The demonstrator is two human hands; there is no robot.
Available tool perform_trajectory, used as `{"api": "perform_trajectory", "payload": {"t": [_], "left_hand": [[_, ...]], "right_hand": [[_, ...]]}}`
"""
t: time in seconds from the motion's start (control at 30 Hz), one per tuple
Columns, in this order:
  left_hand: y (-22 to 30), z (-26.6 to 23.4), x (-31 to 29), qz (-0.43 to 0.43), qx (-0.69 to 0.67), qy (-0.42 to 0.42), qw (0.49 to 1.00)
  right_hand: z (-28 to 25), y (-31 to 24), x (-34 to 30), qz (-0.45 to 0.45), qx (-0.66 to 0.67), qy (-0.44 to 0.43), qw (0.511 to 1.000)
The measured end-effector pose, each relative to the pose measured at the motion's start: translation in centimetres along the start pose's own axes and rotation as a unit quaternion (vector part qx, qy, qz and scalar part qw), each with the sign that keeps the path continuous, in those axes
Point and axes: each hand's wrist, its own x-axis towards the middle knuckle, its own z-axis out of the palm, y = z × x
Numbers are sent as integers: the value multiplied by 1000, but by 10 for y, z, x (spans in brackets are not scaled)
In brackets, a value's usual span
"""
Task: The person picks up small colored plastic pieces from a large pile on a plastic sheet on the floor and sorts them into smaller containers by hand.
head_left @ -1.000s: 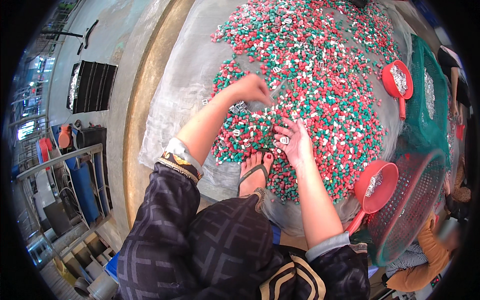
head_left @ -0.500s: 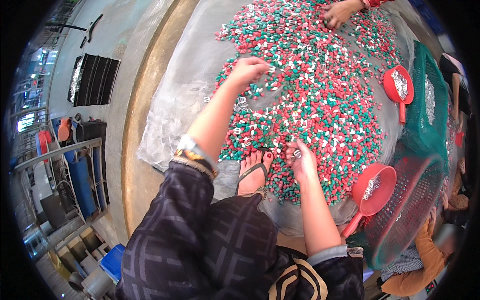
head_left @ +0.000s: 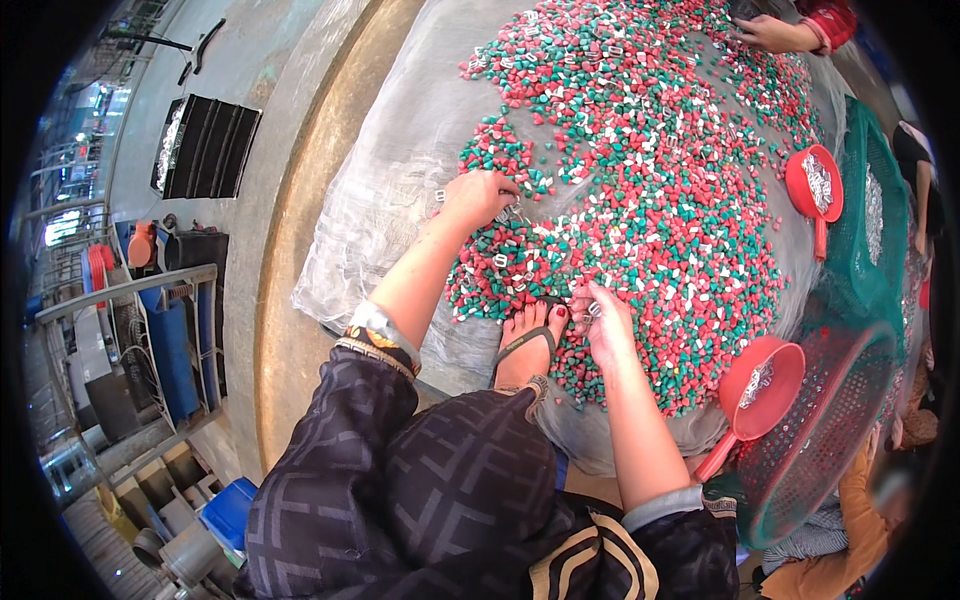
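Note:
Pink, green and white small chips [head_left: 640, 230] lie in a wide spread over a sheet, with thin metal buckles [head_left: 500, 261] scattered among them. My left hand [head_left: 480, 200] is closed, fingers bent down over a small cluster of metal buckles at the left edge of the spread; what sits between the fingertips is hidden. Close to my sandalled foot [head_left: 526, 345], my right hand [head_left: 607, 325] is turned partly palm up. Its curled fingers hold a metal buckle [head_left: 594, 310], perhaps more than one.
Two red handled scoops [head_left: 818, 185] [head_left: 765, 385] with metal pieces inside stand to the right. Beyond them are a green basket [head_left: 865, 215] and a tilted red-and-green mesh basket [head_left: 825, 435]. Another person's hand [head_left: 768, 33] works at the top. A concrete ledge [head_left: 290, 220] runs along the left.
My left hand has moved down and back from the chips to the metal cluster. My right hand stays near my foot. The other person's hand has shifted right, and the view has moved slightly.

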Motion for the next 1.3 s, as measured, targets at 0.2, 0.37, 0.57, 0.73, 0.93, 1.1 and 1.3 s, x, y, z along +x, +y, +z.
{"api": "perform_trajectory", "payload": {"t": [0.2, 0.37, 0.57, 0.73, 0.93, 1.1, 1.3], "left_hand": [[-24, -26, 2, -91, -211, -3, 973], [-43, -48, -22, -154, -357, 46, 920], [-27, -45, -48, -160, -388, -17, 908], [39, -32, -69, -9, -432, -231, 872], [-101, -16, -39, -181, -240, 129, 945], [-87, -16, -34, -243, -49, 99, 964], [-68, -24, -42, -240, -68, 103, 963]], "right_hand": [[2, -5, 2, -18, 14, -11, 1000], [13, -12, 1, 30, 48, -88, 995], [35, -12, -4, 78, 177, -193, 962], [42, -11, -6, 99, 192, -187, 958], [23, 0, 4, 78, 100, -125, 984], [19, 1, 4, 58, 98, -91, 989], [21, -4, 1, 37, 75, -72, 994]]}}
